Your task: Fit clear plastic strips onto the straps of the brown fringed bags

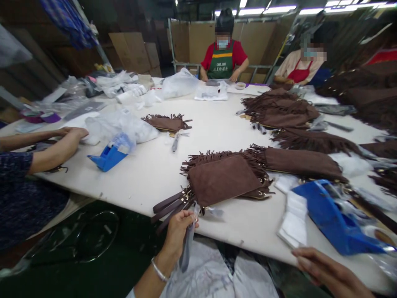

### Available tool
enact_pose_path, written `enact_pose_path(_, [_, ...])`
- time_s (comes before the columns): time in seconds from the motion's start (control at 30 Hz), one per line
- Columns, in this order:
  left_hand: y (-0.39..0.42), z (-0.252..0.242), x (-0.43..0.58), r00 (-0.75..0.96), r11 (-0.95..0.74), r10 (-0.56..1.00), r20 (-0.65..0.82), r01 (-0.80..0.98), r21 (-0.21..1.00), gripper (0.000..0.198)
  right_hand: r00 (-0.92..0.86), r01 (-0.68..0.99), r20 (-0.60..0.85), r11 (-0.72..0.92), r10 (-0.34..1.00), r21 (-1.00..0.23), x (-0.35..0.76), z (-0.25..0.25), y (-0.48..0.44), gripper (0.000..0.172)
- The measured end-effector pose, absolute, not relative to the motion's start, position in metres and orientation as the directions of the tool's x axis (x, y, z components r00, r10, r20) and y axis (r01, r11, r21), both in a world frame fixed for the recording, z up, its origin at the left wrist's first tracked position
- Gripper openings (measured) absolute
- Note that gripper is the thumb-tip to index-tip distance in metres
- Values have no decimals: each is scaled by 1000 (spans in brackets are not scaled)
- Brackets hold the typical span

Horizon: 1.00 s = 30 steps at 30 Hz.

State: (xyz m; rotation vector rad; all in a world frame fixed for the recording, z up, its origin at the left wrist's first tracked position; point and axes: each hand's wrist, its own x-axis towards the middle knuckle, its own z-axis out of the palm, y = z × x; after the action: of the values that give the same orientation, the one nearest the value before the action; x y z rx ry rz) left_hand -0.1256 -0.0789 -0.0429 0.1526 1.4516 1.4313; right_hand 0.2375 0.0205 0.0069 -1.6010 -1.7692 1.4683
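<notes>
My left hand (178, 229) is closed on a dark strap in a clear plastic sleeve (186, 248), which hangs down past the table edge. Just beyond it lies a small stack of brown suede pouches (223, 180) with fringe along the back. Their dark wrist straps (166, 207), with metal fittings, stick out to the left. My right hand (331, 269) has its fingers stretched out at the near corner of a stack of folded white paper (293, 219). Whether the fingertips touch the paper is hard to see.
A blue tape dispenser (335, 219) stands at right, another blue dispenser (108, 157) at left. More fringed brown pouches (282, 107) are piled at the right back. Plastic bags (120, 124) lie across the table. A co-worker's hands (70, 138) work at left; two people sit opposite.
</notes>
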Motion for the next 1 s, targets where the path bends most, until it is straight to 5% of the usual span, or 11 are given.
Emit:
enact_pose_path(0.1, [-79,-45,-123,-475,272,698,-535,-516,812,21,-553,437,-429,-189,714,-879,150,-5,21,27])
enact_pose_path(0.27, [-79,-42,-119,-519,231,713,-471,-461,857,17,-763,256,-221,-30,607,-966,23,-7,11,21])
enact_pose_path(0.4, [-82,-37,-122,-504,190,757,-415,-439,878,15,-815,251,-117,163,568,-954,-8,-11,13,24])
enact_pose_path(0.6, [-87,-38,-131,-455,218,780,-429,-444,869,18,-792,318,-183,138,582,-938,-10,-15,14,27])
enact_pose_path(0.77, [-89,-38,-135,-450,206,799,-400,-420,884,22,-798,392,-136,334,587,-857,-16,-8,12,28])
enact_pose_path(1.0, [-89,-38,-136,-371,170,830,-417,-544,822,17,-822,526,-161,619,547,-583,-23,8,11,29])
